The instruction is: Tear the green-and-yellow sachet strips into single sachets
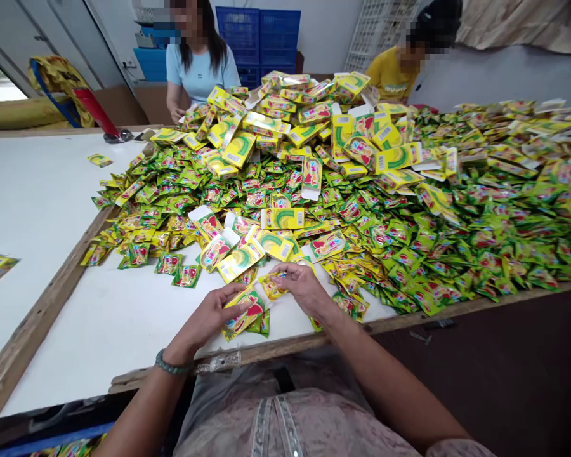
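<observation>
On the yellow shirt (385,77) we make out blurred capitals that seem to start with "MU". The small dark print on the light-blue shirt (203,71), the colourful lettering on the yellow boxes (242,315) and green sachets (187,275), and the boxes' barcodes (299,218) we cannot read.

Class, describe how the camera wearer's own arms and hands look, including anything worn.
The left hand and right hand are ungloved, the forearms bare. A round, grey-green beaded bracelet circles the left wrist; the right wrist is bare. A short, pale pinkish-grey patterned fabric sleeve is partly visible on the right arm; no left sleeve shows.
</observation>
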Motion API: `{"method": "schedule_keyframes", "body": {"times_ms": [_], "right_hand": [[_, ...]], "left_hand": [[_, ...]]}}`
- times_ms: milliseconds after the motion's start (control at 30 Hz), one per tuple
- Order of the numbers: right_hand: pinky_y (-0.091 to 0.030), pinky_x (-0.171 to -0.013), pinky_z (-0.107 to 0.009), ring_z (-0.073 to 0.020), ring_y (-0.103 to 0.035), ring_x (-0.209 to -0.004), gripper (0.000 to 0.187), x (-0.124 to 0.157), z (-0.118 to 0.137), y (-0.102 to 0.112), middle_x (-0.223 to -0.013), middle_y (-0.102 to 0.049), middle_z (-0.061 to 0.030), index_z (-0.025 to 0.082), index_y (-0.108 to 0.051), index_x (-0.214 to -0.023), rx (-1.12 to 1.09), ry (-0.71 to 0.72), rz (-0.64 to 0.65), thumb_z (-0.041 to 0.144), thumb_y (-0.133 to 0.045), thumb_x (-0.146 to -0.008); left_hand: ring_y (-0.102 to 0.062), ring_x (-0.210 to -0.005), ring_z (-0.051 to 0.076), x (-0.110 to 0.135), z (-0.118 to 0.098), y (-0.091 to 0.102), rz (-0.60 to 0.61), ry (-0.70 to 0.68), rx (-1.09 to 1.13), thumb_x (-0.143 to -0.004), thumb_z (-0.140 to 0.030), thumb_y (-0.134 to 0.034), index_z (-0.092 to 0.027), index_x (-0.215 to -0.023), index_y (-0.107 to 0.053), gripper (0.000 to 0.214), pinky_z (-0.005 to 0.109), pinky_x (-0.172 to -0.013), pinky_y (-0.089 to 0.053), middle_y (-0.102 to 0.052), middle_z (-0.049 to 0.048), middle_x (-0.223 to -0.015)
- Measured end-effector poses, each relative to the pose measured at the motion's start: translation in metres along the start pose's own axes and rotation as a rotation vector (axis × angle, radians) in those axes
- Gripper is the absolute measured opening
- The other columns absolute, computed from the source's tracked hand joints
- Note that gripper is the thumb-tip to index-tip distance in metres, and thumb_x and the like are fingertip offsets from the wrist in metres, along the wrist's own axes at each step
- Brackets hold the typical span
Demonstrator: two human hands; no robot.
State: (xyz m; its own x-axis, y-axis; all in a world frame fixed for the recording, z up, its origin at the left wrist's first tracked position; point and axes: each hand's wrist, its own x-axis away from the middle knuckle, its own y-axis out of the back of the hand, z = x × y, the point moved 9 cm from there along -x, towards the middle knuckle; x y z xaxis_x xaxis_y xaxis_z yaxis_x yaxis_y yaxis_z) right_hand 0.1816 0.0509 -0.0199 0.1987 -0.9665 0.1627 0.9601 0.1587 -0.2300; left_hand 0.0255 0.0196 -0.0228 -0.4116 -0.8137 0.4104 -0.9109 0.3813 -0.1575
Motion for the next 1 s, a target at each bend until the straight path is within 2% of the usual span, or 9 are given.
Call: {"method": "schedule_keyframes", "body": {"times_ms": [233,367,500,567,667,767,833,900,1000], "right_hand": [[-0.043,-0.071,-0.027,-0.0137,-0.055,-0.076,0.008,0.003,0.026,-0.013,-0.079,-0.061,-0.0011,0.019,-0.066,-0.078,0.468,0.343,0.000,0.025,-0.068,-0.073],[-0.041,-0.066,-0.025,-0.0131,-0.055,-0.071,0.007,-0.002,0.024,-0.021,-0.076,-0.061,-0.0011,0.018,-0.068,-0.076,0.532,0.312,0.116,0.024,-0.069,-0.072],[-0.042,-0.062,-0.024,-0.0125,-0.055,-0.067,0.018,-0.009,0.011,-0.031,-0.075,-0.063,-0.0011,0.016,-0.069,-0.079,0.417,0.153,0.259,0.033,-0.069,-0.071],[-0.039,-0.056,-0.022,-0.0106,-0.052,-0.060,0.020,-0.012,0.009,-0.029,-0.070,-0.061,0.0005,0.015,-0.068,-0.082,0.440,0.109,0.183,0.033,-0.068,-0.072],[-0.036,-0.055,-0.021,-0.0096,-0.048,-0.059,0.015,-0.010,0.018,-0.028,-0.068,-0.059,0.0017,0.016,-0.068,-0.081,0.640,0.190,0.016,0.026,-0.069,-0.071],[-0.038,-0.059,-0.021,-0.0098,-0.051,-0.063,0.020,-0.003,0.022,-0.033,-0.075,-0.060,0.0017,0.019,-0.066,-0.094,0.698,0.242,-0.012,0.028,-0.064,-0.077],[-0.039,-0.060,-0.022,-0.0099,-0.053,-0.063,0.030,0.003,0.019,-0.022,-0.078,-0.060,0.0013,0.020,-0.059,-0.106,0.682,0.214,-0.088,0.035,-0.060,-0.081],[-0.041,-0.063,-0.024,-0.0113,-0.053,-0.065,0.032,0.011,0.012,-0.010,-0.078,-0.059,0.0001,0.018,-0.057,-0.106,0.751,0.176,-0.167,0.038,-0.060,-0.081],[-0.041,-0.071,-0.028,-0.0158,-0.053,-0.077,0.030,0.022,-0.004,-0.018,-0.082,-0.058,-0.0040,0.017,-0.062,-0.092,0.985,0.153,-0.089,0.040,-0.067,-0.074]], "left_hand": [[-0.068,-0.079,0.015,0.001,0.010,0.005,0.008,-0.003,0.276,-0.071,-0.021,-0.073,-0.019,-0.112,-0.060,0.043,0.023,-0.071,-0.053,-0.072,0.0038,-0.097],[-0.067,-0.082,0.014,0.004,0.010,0.003,0.032,-0.004,0.274,-0.072,-0.020,-0.071,-0.017,-0.112,-0.060,0.041,0.023,-0.075,-0.052,-0.071,0.0052,-0.101],[-0.067,-0.085,0.015,0.005,0.007,0.000,0.041,-0.004,0.247,-0.073,-0.021,-0.070,-0.019,-0.117,-0.059,0.045,0.022,-0.076,-0.052,-0.070,0.0051,-0.105],[-0.067,-0.085,0.015,0.004,0.006,-0.001,0.043,-0.004,0.242,-0.074,-0.021,-0.070,-0.019,-0.119,-0.057,0.047,0.023,-0.077,-0.052,-0.070,0.0056,-0.107],[-0.067,-0.083,0.016,0.002,0.008,0.002,0.017,-0.002,0.279,-0.073,-0.021,-0.071,-0.018,-0.120,-0.057,0.049,0.024,-0.076,-0.053,-0.070,0.0064,-0.105],[-0.068,-0.077,0.015,0.003,0.012,0.011,-0.048,0.012,0.331,-0.070,-0.019,-0.073,-0.018,-0.119,-0.057,0.051,0.024,-0.072,-0.054,-0.072,0.0062,-0.101],[-0.068,-0.075,0.015,0.006,0.014,0.021,-0.097,0.024,0.345,-0.069,-0.017,-0.074,-0.018,-0.119,-0.057,0.053,0.023,-0.070,-0.054,-0.072,0.0056,-0.101],[-0.068,-0.076,0.014,0.010,0.015,0.032,-0.142,0.046,0.340,-0.067,-0.017,-0.075,-0.019,-0.118,-0.057,0.054,0.021,-0.069,-0.054,-0.071,0.0050,-0.102],[-0.068,-0.071,0.013,0.016,0.016,0.045,-0.194,0.078,0.310,-0.065,-0.016,-0.076,-0.019,-0.120,-0.056,0.059,0.020,-0.065,-0.054,-0.072,0.0049,-0.099]]}}
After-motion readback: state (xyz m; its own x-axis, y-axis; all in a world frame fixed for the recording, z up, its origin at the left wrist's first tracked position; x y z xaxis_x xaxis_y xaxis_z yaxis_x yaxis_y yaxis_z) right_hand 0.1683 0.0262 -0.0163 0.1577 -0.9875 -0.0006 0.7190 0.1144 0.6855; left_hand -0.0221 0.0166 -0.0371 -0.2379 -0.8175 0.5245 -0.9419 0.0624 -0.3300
